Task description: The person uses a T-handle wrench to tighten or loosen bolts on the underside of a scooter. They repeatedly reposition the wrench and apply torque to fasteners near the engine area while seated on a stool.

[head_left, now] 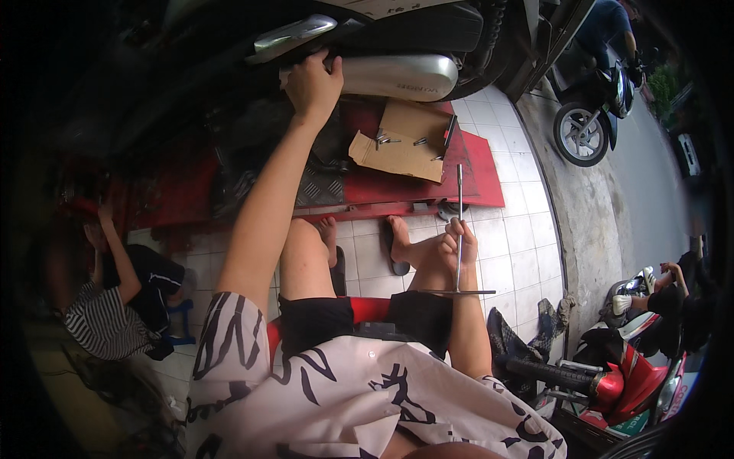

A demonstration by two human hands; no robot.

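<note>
Above me is the underside of a motorbike, with a long silver cover [401,75] on its side. My left hand [313,88] grips the left end of this cover, fingers curled over its edge and partly hidden behind it. A second, shorter silver piece [294,37] sits just above that hand. Over my right knee, my right hand [459,241] is closed around the shaft of a T-handle wrench [459,195]. The wrench stands with its crossbar toward me and its socket end pointing away, apart from the motorbike.
A cardboard piece [413,138] with several small metal parts [384,141] rests on the red lift platform [483,172]. To the left, a person in a striped shirt [103,321] sits low. Parked motorbikes [585,130] and another person [673,287] are at the right.
</note>
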